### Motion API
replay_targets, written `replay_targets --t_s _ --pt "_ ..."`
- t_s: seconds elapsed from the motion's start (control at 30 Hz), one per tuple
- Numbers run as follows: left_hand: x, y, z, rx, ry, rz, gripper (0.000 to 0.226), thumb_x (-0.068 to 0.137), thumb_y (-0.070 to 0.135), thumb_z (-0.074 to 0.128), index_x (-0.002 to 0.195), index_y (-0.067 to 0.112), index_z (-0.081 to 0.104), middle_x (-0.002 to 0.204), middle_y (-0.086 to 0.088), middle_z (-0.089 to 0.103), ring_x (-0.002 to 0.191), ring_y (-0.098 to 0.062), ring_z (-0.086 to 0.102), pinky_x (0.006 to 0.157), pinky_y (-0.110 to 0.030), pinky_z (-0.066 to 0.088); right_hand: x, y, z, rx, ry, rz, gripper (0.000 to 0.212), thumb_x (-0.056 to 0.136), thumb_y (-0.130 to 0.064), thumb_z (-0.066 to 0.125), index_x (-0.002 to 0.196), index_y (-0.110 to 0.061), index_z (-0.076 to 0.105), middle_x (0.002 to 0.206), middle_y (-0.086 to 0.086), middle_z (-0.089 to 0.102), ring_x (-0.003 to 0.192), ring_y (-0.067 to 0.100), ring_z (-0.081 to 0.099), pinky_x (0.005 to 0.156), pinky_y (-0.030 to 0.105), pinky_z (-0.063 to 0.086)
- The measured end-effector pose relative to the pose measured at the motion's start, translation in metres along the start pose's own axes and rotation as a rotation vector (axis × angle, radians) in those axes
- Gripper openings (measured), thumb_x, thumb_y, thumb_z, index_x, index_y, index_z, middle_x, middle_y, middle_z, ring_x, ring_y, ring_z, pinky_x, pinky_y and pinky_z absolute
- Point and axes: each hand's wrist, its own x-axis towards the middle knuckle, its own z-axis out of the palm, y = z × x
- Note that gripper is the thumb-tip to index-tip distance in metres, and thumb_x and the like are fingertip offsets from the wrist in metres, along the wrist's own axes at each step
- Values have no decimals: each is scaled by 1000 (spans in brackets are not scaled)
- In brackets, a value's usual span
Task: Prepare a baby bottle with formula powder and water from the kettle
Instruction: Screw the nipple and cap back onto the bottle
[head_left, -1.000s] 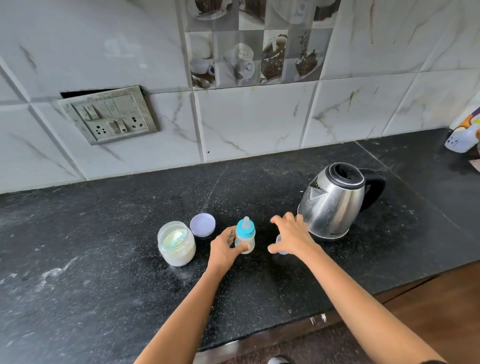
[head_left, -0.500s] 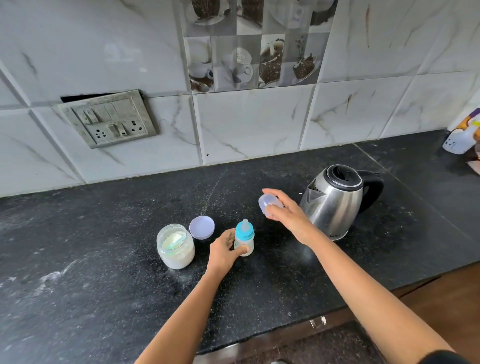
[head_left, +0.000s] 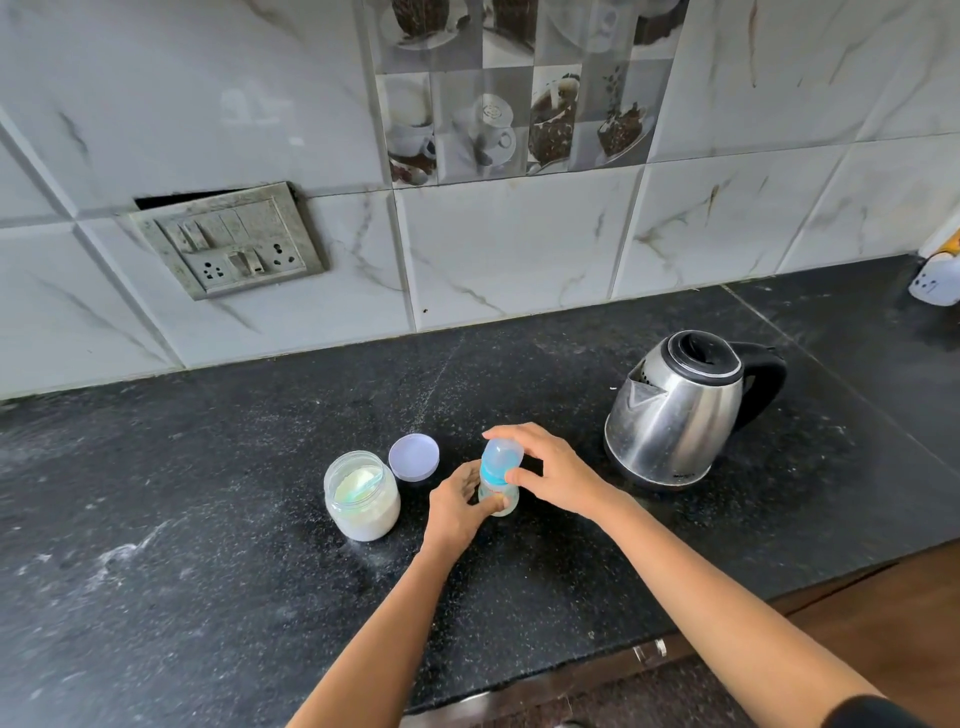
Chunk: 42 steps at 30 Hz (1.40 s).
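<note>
Your left hand (head_left: 457, 506) grips the baby bottle (head_left: 498, 496) standing on the black counter (head_left: 208, 545), while your right hand (head_left: 550, 475) holds the clear cap (head_left: 501, 457) over its blue collar. Just left stands the open formula jar (head_left: 362, 493), its lid (head_left: 414, 456) beside it. The steel kettle (head_left: 675, 410) sits to the right.

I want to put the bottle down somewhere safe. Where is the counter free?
Free: the wide counter left of the powder jar, the strip along the wall behind it, and the front edge near the arms. Crowded: between jar, its lid, the bottle and the kettle.
</note>
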Motion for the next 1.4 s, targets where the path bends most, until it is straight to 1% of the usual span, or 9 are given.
replay_targets --t_s 0.43,0.6,0.73,0.83,0.93,1.03,1.13,1.23,1.4 --pt "1 -4 4 -28 43 12 53 70 15 82 116 25 58 107 14 67 101 6 60 87 -11 45 12 5 4 -185 -46 -79 61 80 -11 66 135 -30 47 125 0 54 114 16 53 99 34 44" --pt "-2 -3 6 -39 64 23 49 71 12 81 112 27 59 104 15 67 99 8 60 82 -7 44 7 6 17 -217 57 -65 60 79 -22 71 133 -29 45 118 2 57 106 19 57 93 37 49" --pt "-4 -2 6 -31 79 38 49 71 9 80 112 25 59 104 14 68 98 5 62 84 -8 45 6 -7 20 -353 139 27 58 78 -37 71 128 -24 46 105 6 55 94 24 59 79 36 51" --pt "-5 1 6 3 75 52 46 72 10 79 110 26 59 100 12 67 92 7 62 79 -8 45 10 -16 24 -538 131 145 64 77 -58 65 124 -21 41 105 5 52 90 23 58 71 33 48" --pt "-6 3 6 29 81 65 45 72 10 79 108 27 59 97 11 68 87 4 63 77 -10 47 18 -23 20 -658 47 189 76 76 -64 63 126 -16 35 110 8 52 96 26 58 71 36 48" --pt "-5 2 5 39 80 57 46 71 12 80 111 24 59 99 11 67 92 0 62 81 -11 48 23 -25 -3 -486 -202 66 73 77 -50 70 131 -16 35 120 8 42 111 26 48 85 38 45" --pt "-2 2 3 59 60 48 50 71 14 80 115 22 57 104 10 66 100 0 61 86 -10 46 27 -25 -26 -487 -439 -162 58 85 -17 62 139 -25 43 129 6 41 115 22 44 100 39 39" --pt "0 0 4 62 65 29 52 70 11 81 116 18 58 106 7 66 99 0 61 84 -7 45 32 -30 -29 -549 -428 -172 50 83 -4 57 129 -25 55 124 5 49 111 23 50 95 43 42" --pt "-2 -1 5 43 81 28 51 70 14 81 115 22 58 102 12 65 97 4 60 83 -8 44 33 -33 -22 -613 -415 -116 43 84 -18 61 126 -20 51 112 10 51 98 28 53 82 44 46"
